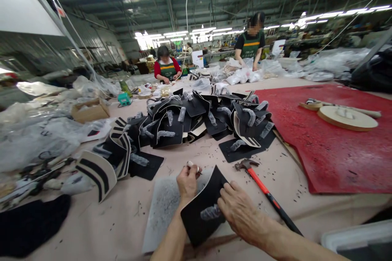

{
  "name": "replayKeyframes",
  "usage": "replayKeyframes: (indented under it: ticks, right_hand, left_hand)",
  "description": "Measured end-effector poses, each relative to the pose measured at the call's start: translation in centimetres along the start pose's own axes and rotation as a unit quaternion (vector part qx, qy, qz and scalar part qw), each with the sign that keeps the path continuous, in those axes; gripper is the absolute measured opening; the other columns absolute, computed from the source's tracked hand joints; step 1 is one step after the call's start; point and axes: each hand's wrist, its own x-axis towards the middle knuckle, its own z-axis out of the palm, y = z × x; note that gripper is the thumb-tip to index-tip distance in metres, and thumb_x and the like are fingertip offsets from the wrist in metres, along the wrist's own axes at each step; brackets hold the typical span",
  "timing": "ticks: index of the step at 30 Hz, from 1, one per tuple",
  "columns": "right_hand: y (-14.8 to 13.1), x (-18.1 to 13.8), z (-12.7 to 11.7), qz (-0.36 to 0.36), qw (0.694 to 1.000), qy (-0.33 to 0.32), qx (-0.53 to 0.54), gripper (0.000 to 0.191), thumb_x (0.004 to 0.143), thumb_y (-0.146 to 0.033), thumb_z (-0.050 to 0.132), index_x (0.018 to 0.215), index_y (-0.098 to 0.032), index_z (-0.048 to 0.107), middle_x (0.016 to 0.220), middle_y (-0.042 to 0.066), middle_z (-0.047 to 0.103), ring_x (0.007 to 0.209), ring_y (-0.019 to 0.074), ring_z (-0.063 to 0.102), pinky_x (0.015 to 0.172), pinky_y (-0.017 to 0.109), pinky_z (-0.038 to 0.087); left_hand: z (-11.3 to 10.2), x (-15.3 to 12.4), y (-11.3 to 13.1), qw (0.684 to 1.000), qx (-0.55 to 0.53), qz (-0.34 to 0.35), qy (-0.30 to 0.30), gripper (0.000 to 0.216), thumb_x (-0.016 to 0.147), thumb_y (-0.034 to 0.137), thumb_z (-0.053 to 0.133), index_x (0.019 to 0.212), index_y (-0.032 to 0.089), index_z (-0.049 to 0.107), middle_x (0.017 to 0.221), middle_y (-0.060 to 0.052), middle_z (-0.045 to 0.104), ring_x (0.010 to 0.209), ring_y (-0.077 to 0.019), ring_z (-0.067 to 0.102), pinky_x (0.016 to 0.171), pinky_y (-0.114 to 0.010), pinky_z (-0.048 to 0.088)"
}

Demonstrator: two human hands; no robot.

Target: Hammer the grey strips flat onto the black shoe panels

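1. Right hand (237,208) grips a black panel (199,218) with plastic-wrapped handle (210,212), tilted above a speckled board (161,204).
2. Left hand (187,183) curled beside it; cannot tell whether it holds anything.
3. Claw hammer (263,188) on the table (122,222), rightward.
4. Heaped panels (196,108) beyond.

Bare hands of mine: two, left hand (187,183) and right hand (237,208). Curved black panel with pale edge (199,217) at my fingers: one, bearing one plastic-wrapped handle (210,212). Heaped black panels with similar wrapped strips (196,108): at least ten; overlap prevents an exact count. Claw hammer with red-and-black grip (263,185): one. Flat speckled grey slab (162,200): one. Large red sheet (321,151): one. Round cream roll (332,116): one. Open brown cardboard box (91,111): one. Small teal device (124,98): one. Nearer co-workers in green aprons with orange stripes: two, red-sleeved person (167,70) and black-sleeved person (251,45).
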Motion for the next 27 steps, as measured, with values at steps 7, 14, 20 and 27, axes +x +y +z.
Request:
replayKeyframes:
  ticks: [7,14,20,27]
  right_hand:
    - [-0.6,2.5,-1.5,0.144,0.985,-0.097,0.018,0.013,0.085,-0.009,0.051,0.088,-0.016,0.063,0.072,0.011,0.068,0.069,0.0260,0.066,0.085,0.043,0.042]
    - [-0.6,4.1,-0.6,0.334,0.918,-0.151,0.154,0.039,0.093,-0.034,0.051,0.121,-0.009,0.056,0.095,0.020,0.073,0.088,0.0288,0.070,0.072,0.033,0.045]
    - [-0.8,3.4,0.6,0.399,0.876,-0.131,0.238,0.033,0.095,-0.038,0.047,0.119,-0.020,0.060,0.089,0.012,0.074,0.085,0.0290,0.071,0.070,0.034,0.045]
    - [-1.0,3.0,2.5,0.436,0.837,-0.122,0.307,0.046,0.096,-0.048,0.043,0.128,-0.019,0.060,0.099,0.015,0.074,0.094,0.0293,0.071,0.080,0.035,0.047]
  left_hand:
    - [-2.5,1.1,6.5,0.994,0.006,0.106,0.004,0.034,0.074,0.043,0.076,0.080,0.011,0.069,0.071,-0.005,0.072,0.069,-0.0191,0.072,0.066,-0.029,0.060]
    - [-3.3,-3.1,6.3,0.984,0.086,0.138,-0.067,0.026,0.080,0.039,0.072,0.083,0.014,0.071,0.073,-0.004,0.074,0.069,-0.0192,0.071,0.067,-0.028,0.059]
    - [-2.8,-3.9,3.2,0.983,0.114,0.103,-0.101,0.024,0.082,0.038,0.069,0.079,0.015,0.070,0.072,-0.004,0.073,0.068,-0.0188,0.069,0.065,-0.026,0.056]
    - [-0.9,-3.0,0.7,0.974,0.159,0.083,-0.136,0.020,0.083,0.035,0.066,0.079,0.015,0.070,0.072,-0.003,0.072,0.068,-0.0170,0.066,0.066,-0.025,0.051]
